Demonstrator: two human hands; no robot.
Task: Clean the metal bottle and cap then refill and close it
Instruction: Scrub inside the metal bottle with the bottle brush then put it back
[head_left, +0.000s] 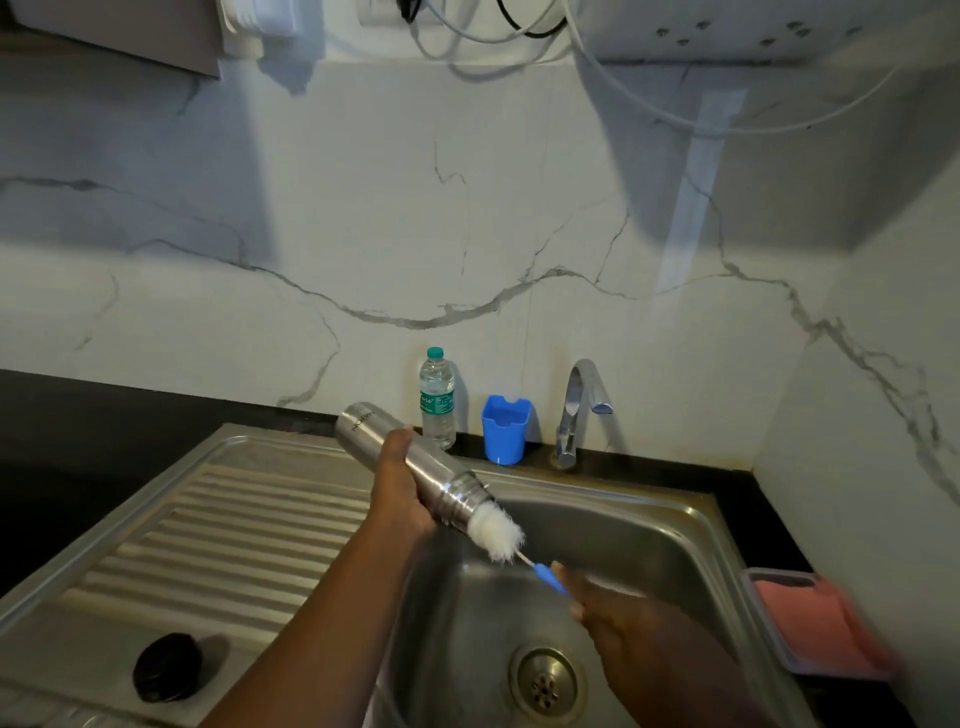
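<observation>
The left hand (402, 493) wraps its grip around the middle of the metal bottle (415, 462), tilted mouth-down over the sink (649, 519). The right hand (602, 608) pinches the blue handle of the bottle brush (498, 532), bristles at the mouth. Wet steel is probably slippery and rigid; mid-body hold suits. The black cap (167, 666) lies on the drainboard.

Metal bottle (410, 462): brushed steel, satin sheen, ribbed neck. Bottle brush (498, 532): white fluffy bristles, blue plastic handle. Sink (649, 535): dull stainless steel; drainboard left of it ridged. Cap (166, 666) on drainboard: matt black. Behind sink: glossy chrome tap (576, 410), blue plastic cup (505, 428), clear plastic bottle (438, 397), polished veined marble wall (363, 234).
</observation>
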